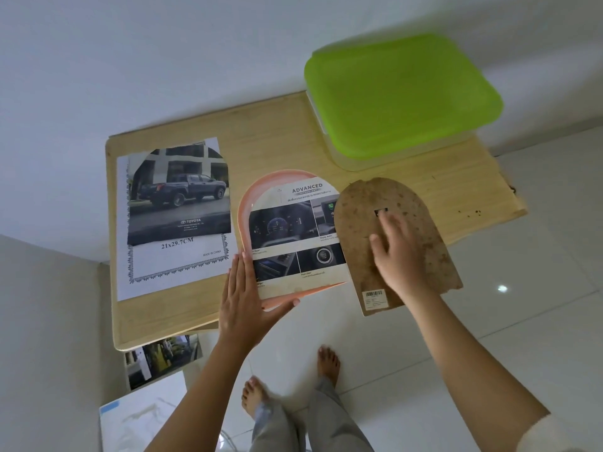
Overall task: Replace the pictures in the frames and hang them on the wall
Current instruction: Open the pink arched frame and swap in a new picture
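An arch-shaped pink frame [243, 207] lies face down on the wooden table [287, 138], with a car-brochure picture [293, 236] cut to the arch shape laid in it. My left hand [243, 300] grips the frame's lower left corner, thumb under its bottom edge. My right hand [396, 252] rests flat on the brown arch-shaped backing board [362, 203], which overlaps the frame's right side and overhangs the table edge. A white insert sheet [176, 269] with a cut-out truck photo [177, 197] on it lies to the left.
A clear box with a green lid [401, 93] stands at the table's back right against the white wall. Below the table's near edge lie a photo print [163, 358] and a white sheet [143, 422] on the tiled floor. My bare feet [328, 362] stand on the tiles.
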`<state>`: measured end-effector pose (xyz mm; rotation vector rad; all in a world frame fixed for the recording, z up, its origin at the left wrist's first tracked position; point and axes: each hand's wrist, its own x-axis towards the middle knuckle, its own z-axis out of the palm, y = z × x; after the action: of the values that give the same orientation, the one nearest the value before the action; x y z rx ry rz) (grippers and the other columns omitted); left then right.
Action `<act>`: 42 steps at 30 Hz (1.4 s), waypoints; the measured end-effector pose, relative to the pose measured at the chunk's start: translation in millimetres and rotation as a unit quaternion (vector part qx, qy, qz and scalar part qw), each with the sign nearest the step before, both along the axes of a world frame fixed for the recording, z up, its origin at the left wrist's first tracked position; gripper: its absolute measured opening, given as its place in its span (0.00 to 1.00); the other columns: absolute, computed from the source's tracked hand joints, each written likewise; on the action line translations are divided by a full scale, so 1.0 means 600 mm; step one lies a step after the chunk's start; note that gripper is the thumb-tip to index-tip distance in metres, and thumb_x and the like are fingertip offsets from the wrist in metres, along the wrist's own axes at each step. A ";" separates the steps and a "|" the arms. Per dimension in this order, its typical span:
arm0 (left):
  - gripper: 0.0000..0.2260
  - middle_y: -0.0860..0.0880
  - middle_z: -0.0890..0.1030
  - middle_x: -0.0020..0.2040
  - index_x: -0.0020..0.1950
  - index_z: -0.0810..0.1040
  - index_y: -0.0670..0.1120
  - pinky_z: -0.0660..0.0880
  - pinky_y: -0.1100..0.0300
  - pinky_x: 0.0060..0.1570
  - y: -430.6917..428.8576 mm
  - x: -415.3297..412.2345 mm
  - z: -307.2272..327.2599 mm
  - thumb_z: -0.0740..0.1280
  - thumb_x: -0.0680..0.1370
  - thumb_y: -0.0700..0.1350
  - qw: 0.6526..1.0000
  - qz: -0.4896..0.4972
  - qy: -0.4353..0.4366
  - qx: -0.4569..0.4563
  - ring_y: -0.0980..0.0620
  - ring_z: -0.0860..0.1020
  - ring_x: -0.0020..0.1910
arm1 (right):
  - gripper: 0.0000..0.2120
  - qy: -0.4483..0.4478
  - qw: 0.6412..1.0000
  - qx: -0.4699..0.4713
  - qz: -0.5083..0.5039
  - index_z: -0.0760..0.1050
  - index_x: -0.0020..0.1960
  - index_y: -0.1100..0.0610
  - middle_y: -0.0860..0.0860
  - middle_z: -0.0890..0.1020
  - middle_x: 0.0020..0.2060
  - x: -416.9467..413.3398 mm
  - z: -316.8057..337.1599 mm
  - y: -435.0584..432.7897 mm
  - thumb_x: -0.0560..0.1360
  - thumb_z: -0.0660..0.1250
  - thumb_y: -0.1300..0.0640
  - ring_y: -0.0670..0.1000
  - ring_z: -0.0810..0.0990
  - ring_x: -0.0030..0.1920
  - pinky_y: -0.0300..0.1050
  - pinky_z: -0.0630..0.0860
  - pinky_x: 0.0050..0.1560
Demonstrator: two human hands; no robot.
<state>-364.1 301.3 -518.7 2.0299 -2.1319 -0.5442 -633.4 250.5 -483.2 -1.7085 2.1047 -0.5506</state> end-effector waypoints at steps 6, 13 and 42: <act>0.51 0.45 0.51 0.77 0.77 0.46 0.43 0.49 0.49 0.72 0.001 0.000 0.001 0.51 0.67 0.78 1.000 -0.002 0.000 -0.003 0.48 0.47 0.75 | 0.25 0.074 0.992 0.050 0.086 0.53 0.76 0.51 0.49 0.52 0.76 -0.027 -0.032 0.008 0.80 0.51 0.46 0.50 0.47 0.76 0.54 0.42 0.74; 0.50 0.48 0.45 0.76 0.77 0.45 0.44 0.47 0.49 0.71 0.001 -0.003 0.005 0.50 0.67 0.77 1.000 -0.005 -0.016 0.000 0.49 0.44 0.75 | 0.27 0.085 0.987 0.099 0.090 0.50 0.76 0.51 0.49 0.49 0.76 -0.094 -0.031 -0.020 0.80 0.53 0.48 0.50 0.44 0.76 0.58 0.40 0.73; 0.53 0.50 0.41 0.77 0.76 0.36 0.47 0.42 0.52 0.72 -0.002 0.000 0.018 0.54 0.65 0.77 0.999 -0.002 0.023 0.023 0.52 0.37 0.74 | 0.19 -0.276 0.959 0.049 -0.048 0.71 0.62 0.61 0.46 0.76 0.40 0.053 0.018 -0.064 0.72 0.69 0.63 0.42 0.74 0.38 0.34 0.71 0.34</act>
<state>-364.3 300.1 -508.2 2.0154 -2.1171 -0.6399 -601.3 211.8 -472.3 -1.2185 1.7764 -0.8246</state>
